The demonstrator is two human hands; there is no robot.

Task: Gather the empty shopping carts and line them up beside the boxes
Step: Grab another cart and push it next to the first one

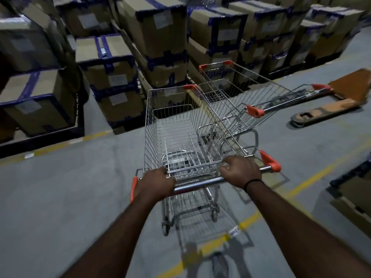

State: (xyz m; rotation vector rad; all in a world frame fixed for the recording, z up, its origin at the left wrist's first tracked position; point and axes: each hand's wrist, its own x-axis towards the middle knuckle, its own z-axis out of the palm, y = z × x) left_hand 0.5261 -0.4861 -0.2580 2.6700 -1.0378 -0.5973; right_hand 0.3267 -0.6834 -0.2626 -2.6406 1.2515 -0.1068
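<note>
Shopping cart point(170, 127) nearest to me stands on the grey floor point(60, 197), its empty wire basket pointing toward the stacked boxes point(160, 37). I have both hands on its chrome handle bar point(198, 184). My left hand point(155, 182) is wrapped around the bar near the orange end cap on that side, fingers curled over the top. My right hand point(241, 170) grips the bar further along, knuckles up, with a dark band point(253, 181) on the wrist.

A second cart point(261, 91), also empty, sits just beside mine on the right, angled away, with its front end close to the boxes and its orange-tipped handle facing right. I cannot tell whether the two baskets touch. The boxes are brown cardboard with blue tape, stacked on dark pallets in rows across the far side. A flat pallet jack point(331, 103) lies on the floor to the right of the second cart. A yellow painted line point(249, 217) crosses the floor under my cart's wheels.
</note>
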